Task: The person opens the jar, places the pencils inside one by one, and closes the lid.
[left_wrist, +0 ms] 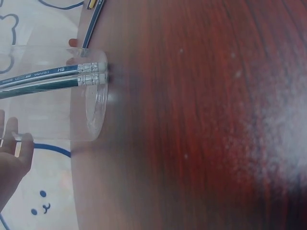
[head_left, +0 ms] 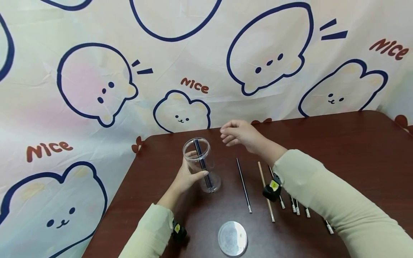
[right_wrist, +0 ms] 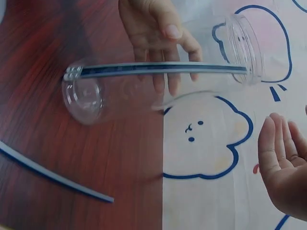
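Note:
My left hand (head_left: 184, 176) grips a clear plastic jar (head_left: 211, 164) around its side, thumb in front and fingers behind. Inside it, two dark pencils (head_left: 202, 163) lean side by side, their eraser ends at the bottom. In the left wrist view these pencils (left_wrist: 53, 79) show an "HB" mark. My right hand (head_left: 242, 135) is raised to the right of the jar's open mouth, fingers loosely bent, holding nothing. From the right wrist camera, that hand (right_wrist: 285, 167) appears apart from the jar (right_wrist: 129, 103).
A dark pencil (head_left: 244, 186) and a wood-coloured pencil (head_left: 266, 191) lie on the brown table (head_left: 348, 139) right of the jar. Several more pencils (head_left: 297, 208) are partly hidden under my right sleeve. A round clear lid (head_left: 232, 238) lies near the front. A printed cloth (head_left: 264, 107) hangs behind.

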`<action>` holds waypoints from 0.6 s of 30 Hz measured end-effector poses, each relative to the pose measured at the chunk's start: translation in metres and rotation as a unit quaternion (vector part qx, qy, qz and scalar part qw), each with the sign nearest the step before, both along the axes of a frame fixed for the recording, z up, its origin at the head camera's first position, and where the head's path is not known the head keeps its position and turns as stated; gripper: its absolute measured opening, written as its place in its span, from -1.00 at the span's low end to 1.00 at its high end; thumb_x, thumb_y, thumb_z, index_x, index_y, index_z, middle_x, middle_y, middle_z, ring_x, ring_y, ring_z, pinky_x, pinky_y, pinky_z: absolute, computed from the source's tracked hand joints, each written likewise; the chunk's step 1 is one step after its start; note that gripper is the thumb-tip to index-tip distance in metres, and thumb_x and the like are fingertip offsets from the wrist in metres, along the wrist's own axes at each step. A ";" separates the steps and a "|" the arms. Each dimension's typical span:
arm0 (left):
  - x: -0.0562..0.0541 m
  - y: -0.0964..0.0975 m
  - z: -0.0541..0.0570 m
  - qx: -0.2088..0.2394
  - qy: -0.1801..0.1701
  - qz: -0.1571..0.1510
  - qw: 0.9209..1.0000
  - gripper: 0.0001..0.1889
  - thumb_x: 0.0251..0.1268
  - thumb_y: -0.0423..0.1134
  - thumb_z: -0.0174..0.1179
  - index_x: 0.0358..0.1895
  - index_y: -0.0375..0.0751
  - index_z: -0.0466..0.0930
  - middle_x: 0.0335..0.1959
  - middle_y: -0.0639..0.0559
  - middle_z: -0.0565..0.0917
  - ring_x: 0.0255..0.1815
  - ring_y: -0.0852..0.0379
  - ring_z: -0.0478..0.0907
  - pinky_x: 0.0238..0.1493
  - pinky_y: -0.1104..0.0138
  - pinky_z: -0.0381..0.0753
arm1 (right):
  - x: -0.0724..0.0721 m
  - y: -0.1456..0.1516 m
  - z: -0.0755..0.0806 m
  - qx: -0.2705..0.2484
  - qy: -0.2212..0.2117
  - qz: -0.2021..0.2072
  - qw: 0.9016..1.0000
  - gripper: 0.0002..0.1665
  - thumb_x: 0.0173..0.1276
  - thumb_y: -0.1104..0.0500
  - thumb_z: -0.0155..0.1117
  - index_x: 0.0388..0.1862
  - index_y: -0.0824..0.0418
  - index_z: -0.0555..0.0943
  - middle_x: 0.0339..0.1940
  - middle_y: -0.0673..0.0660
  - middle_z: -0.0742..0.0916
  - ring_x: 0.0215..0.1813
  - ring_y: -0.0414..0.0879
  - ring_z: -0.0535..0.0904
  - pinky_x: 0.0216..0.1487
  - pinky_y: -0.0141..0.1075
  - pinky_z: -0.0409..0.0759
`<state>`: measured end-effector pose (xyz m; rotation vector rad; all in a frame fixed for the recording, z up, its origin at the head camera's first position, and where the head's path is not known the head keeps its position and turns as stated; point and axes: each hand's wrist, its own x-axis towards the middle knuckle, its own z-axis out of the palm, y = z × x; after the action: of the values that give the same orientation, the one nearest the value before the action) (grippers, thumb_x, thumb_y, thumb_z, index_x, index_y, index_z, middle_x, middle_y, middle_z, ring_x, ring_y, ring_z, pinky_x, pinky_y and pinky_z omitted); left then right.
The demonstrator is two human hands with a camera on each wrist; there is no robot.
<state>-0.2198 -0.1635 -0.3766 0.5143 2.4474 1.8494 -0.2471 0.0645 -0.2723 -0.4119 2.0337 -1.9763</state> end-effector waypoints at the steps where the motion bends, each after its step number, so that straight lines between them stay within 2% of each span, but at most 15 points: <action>1: 0.002 0.001 0.002 0.001 -0.001 -0.002 1.000 -0.27 -0.05 -0.42 0.23 0.16 -0.18 -0.03 0.03 -0.18 0.33 -0.14 -0.01 0.35 -0.19 0.26 0.38 | 0.001 0.004 -0.001 0.002 -0.002 -0.001 1.000 -0.73 0.26 0.22 0.03 -0.15 0.40 0.40 -0.28 0.28 0.54 -0.40 -0.12 0.54 -0.26 -0.22 0.51; 8: 0.013 0.007 0.017 0.004 -0.015 0.004 1.000 -0.29 -0.05 -0.47 0.20 0.16 -0.25 -0.05 0.04 -0.23 0.32 -0.12 -0.02 0.35 -0.15 0.30 0.37 | 0.009 0.042 -0.014 0.026 -0.006 0.001 1.000 -0.63 0.26 0.20 0.03 -0.08 0.47 0.34 -0.36 0.19 0.55 -0.38 -0.11 0.55 -0.30 -0.27 0.52; 15: 0.013 0.007 0.017 0.003 -0.026 0.009 1.000 -0.29 -0.05 -0.47 0.18 0.16 -0.21 -0.04 0.05 -0.26 0.30 -0.10 -0.05 0.33 -0.13 0.26 0.34 | 0.017 0.086 -0.034 0.053 -0.022 -0.021 0.998 -0.54 0.25 0.14 0.06 -0.04 0.50 0.31 -0.37 0.14 0.57 -0.37 -0.10 0.56 -0.29 -0.27 0.51; 18: 0.007 0.004 0.009 0.008 -0.018 0.006 1.000 -0.27 -0.07 -0.43 0.22 0.16 -0.14 -0.02 0.05 -0.18 0.29 -0.13 -0.02 0.35 -0.12 0.25 0.35 | 0.021 0.104 -0.044 0.056 -0.036 -0.030 0.997 -0.48 0.24 0.11 0.08 -0.02 0.51 0.28 -0.37 0.12 0.57 -0.34 -0.08 0.55 -0.27 -0.27 0.51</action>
<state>-0.2123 -0.1597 -0.3677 0.4640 2.4215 1.8672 -0.2262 0.1685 -0.3160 -0.2556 2.1218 -1.8717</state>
